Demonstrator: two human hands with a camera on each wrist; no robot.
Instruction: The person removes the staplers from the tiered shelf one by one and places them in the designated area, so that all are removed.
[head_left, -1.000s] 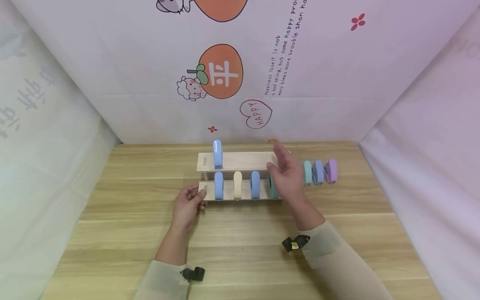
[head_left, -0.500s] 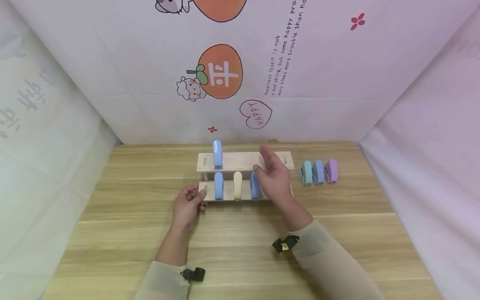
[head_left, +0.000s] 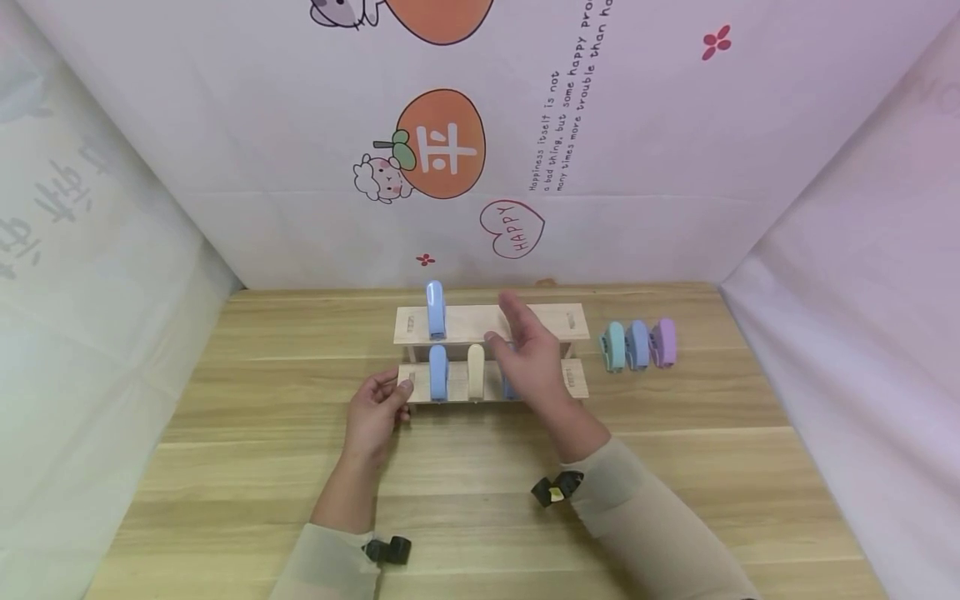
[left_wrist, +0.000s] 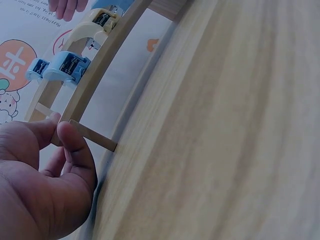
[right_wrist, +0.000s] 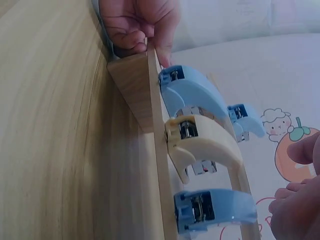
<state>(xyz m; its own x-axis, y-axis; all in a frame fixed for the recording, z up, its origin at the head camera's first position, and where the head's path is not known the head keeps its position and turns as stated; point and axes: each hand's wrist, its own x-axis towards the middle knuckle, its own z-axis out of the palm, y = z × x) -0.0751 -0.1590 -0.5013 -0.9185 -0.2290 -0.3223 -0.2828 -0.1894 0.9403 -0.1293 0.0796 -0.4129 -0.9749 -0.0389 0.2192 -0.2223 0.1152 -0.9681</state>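
Pale wood makes up the two-tier rack (head_left: 480, 320), standing toward the far edge of the table; it should be light and stiff, best held by its bare board ends. The left hand (head_left: 372, 408) pinches the near tier's left end; the right hand (head_left: 528, 362), fingers extended over the right part of the rack, appears to grasp nothing. On the near tier stand a blue plastic stapler (head_left: 438, 372), a cream plastic stapler (head_left: 476, 372) and, rightmost, a second blue stapler (right_wrist: 225, 207); a light-blue stapler (head_left: 437, 308) sits on the far tier's left. Probably hard and slippery, they would be best taken by their sides, and might slide if the boards tilt. Right of the rack, a mint-green stapler (head_left: 614, 346), periwinkle stapler (head_left: 637, 344) and purple stapler (head_left: 664, 342) line up on the wood-grain table (head_left: 480, 500). Beyond hangs white printed cloth (head_left: 637, 150).
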